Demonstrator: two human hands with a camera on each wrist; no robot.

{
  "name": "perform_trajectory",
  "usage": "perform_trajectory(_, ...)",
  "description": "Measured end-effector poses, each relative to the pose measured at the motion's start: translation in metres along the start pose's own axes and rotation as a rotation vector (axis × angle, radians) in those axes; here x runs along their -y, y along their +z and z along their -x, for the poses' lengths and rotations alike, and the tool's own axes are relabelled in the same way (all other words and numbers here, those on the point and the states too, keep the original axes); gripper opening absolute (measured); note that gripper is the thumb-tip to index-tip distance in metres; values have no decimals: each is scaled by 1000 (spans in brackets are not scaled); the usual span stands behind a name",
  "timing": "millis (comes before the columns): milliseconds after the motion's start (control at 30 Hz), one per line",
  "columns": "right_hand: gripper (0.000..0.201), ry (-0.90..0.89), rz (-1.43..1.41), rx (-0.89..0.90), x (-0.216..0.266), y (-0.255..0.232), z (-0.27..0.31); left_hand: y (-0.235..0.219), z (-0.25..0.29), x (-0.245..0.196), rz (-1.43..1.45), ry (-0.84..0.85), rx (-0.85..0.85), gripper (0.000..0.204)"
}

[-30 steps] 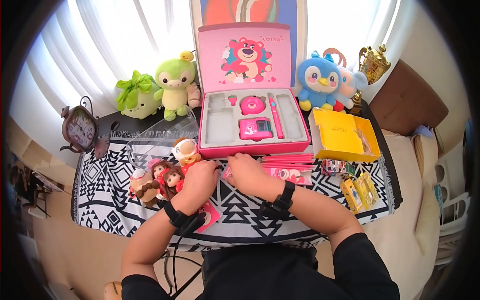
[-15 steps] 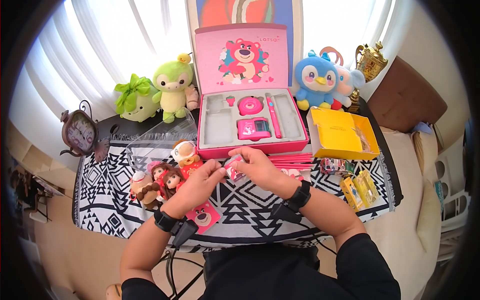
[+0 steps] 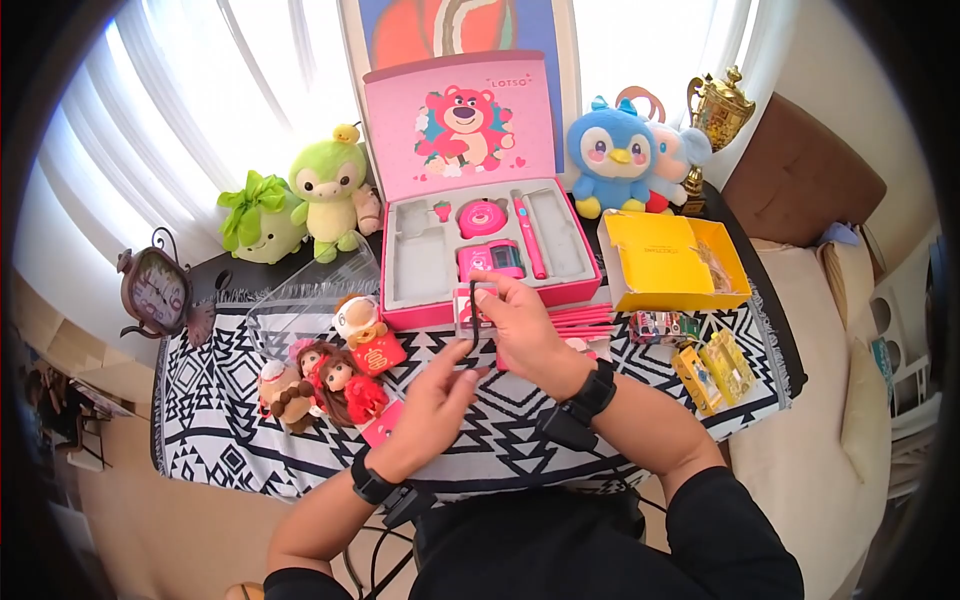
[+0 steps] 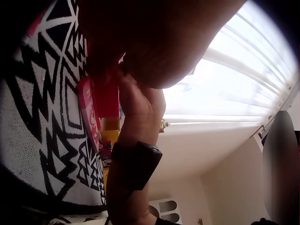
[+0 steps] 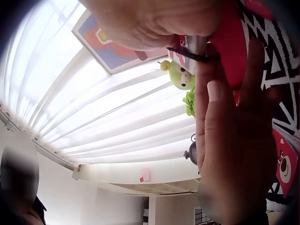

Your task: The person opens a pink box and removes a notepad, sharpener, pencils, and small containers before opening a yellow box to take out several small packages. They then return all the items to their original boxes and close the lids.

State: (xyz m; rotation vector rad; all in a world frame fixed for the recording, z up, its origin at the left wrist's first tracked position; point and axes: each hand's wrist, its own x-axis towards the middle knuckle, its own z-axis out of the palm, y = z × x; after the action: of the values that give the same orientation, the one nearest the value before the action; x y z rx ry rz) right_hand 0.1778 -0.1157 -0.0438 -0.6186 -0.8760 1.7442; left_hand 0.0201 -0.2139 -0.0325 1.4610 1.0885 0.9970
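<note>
In the head view my right hand (image 3: 520, 320) pinches a small pink-and-white printed block (image 3: 463, 305) in front of the open pink gift box (image 3: 490, 296). A thin black strip (image 3: 474, 312) runs down along the block. My left hand (image 3: 430, 405) is just below, its index fingertip at the strip's lower end and its thumb apart from it. In the right wrist view the strip (image 5: 187, 55) crosses the left index fingertip, and the block (image 5: 185, 49) shows partly under the right hand. The left wrist view is dark where the hands meet; the block is hidden there.
The gift box holds a pink sharpener (image 3: 490, 260), a round pink case (image 3: 482, 218) and a pink pen (image 3: 530, 235). Pink pencils (image 3: 580, 318) lie right of the hands. Dolls (image 3: 340, 375) stand left, near a clear lid (image 3: 310, 290). A yellow box (image 3: 640, 300) and small packs (image 3: 700, 375) lie right.
Both hands have come up from the cloth beside the gift box, the right with the printed block. The left hand has shifted right and down, and the black strip has come into view.
</note>
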Motion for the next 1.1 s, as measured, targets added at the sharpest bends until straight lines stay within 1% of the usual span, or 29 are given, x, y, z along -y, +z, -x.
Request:
perform_trajectory(67, 34, -40, 20, -32, 15, 3, 2, -11, 1, -3, 24, -23, -34, 43)
perform_trajectory(133, 34, -50, 50, -31, 17, 4, 3, -19, -1, -12, 66, -82, -75, 35)
perform_trajectory(167, 33, -58, 85, -31, 17, 3, 4, -20, -7, -15, 65, -81, -69, 35)
perform_trajectory(200, 36, -37, 195, 9, 13, 0, 4, -20, -14, -18, 64, -26, -150, 33)
perform_trajectory(233, 36, -36, 200, 10, 12, 4, 8, -20, -22, -21, 66, 30, -237, 30)
perform_trajectory(267, 37, -41, 212, 11, 9, 11, 11, -17, -30, -29, 96, 5, -246, 26)
perform_trajectory(300, 39, -44, 224, 18, 6, 16, 15, -16, -35, -23, 103, 5, -260, 26)
perform_trajectory(367, 42, -71, 294, 58, -1, 22, 16, -15, -47, -11, 104, 23, -208, 28)
perform_trajectory(433, 46, -52, 298, 15, -1, 25, 19, -13, -50, -6, 76, 45, -245, 27)
perform_trajectory(467, 56, -23, 345, 43, -2, 19, 18, -15, -51, -4, 78, -14, -227, 27)
perform_trajectory(500, 56, -15, 358, 42, 1, 16, 18, -17, -52, -2, 82, -74, -209, 27)
perform_trajectory(567, 68, -107, 899, 87, 14, 17, 15, -21, -54, -10, 276, -85, -205, 28)
perform_trajectory(600, 70, -206, 1094, 120, 19, 18, 15, -27, -56, -16, 255, -100, -244, 28)
perform_trajectory(633, 70, -198, 1102, 133, 28, 23, 18, -35, -59, -20, 232, -118, -285, 29)
perform_trajectory(700, 60, -669, 1425, 315, 51, 41, 18, -48, -67, -22, 301, -111, -308, 27)
perform_trajectory(733, 49, -853, 1505, 401, 54, 46, 12, -53, -69, -26, 275, -168, -279, 27)
perform_trajectory(767, 49, -851, 1505, 413, 53, 48, 4, -57, -72, -29, 248, -226, -246, 26)
perform_trajectory(800, 43, -934, 1522, 445, 49, 49, -4, -63, -77, -29, 253, -226, -252, 26)
perform_trajectory(833, 38, -1019, 1538, 476, 47, 51, -13, -69, -83, -28, 324, -249, -242, 25)
perform_trajectory(867, 33, -1159, 1620, 482, 47, 55, -22, -75, -89, -28, 397, -272, -234, 24)
perform_trajectory(900, 33, -1158, 1618, 494, 48, 58, -31, -81, -94, -27, 471, -295, -225, 23)
perform_trajectory(967, 32, -1211, 1760, 603, 53, 65, -44, -92, -102, -30, 502, -313, -232, 21)
perform_trajectory(1000, 35, -1128, 1841, 638, 56, 69, -49, -99, -110, -26, 496, -286, -204, 22)
perform_trajectory(1033, 35, -1129, 1837, 655, 57, 68, -61, -106, -117, -24, 488, -259, -175, 22)
perform_trajectory(1067, 35, -1127, 1848, 664, 57, 66, -77, -112, -120, -31, 505, -280, -197, 28)
perform_trajectory(1100, 36, -1126, 1860, 669, 59, 65, -91, -112, -120, -35, 511, -281, -207, 28)
